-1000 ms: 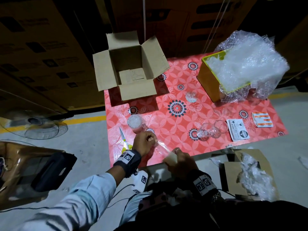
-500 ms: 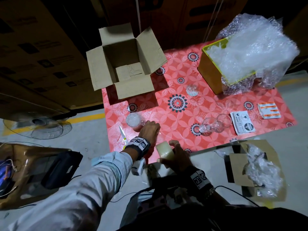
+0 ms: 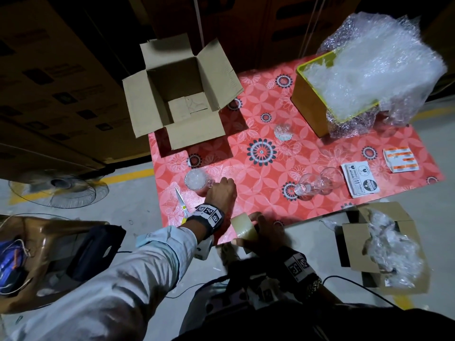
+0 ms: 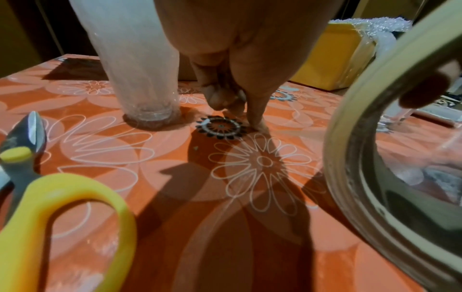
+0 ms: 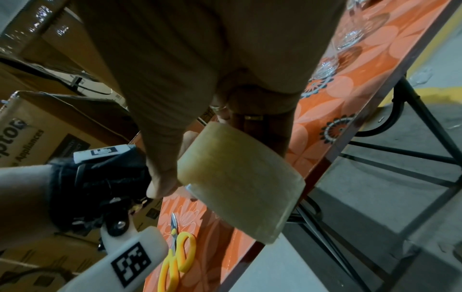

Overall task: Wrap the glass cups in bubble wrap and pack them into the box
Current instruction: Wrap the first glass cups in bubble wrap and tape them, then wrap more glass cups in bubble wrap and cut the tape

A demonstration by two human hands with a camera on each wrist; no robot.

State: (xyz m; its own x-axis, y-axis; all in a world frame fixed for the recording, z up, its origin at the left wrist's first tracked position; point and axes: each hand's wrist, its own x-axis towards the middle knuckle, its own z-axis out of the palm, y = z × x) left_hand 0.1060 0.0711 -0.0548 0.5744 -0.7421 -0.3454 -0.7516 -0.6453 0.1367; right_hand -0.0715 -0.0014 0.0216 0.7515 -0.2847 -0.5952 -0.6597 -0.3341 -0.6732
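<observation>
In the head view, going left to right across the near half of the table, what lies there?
Scissors → wrapped cup → left hand → bare glass cups lying on their sides → fragile stickers → orange labels.
</observation>
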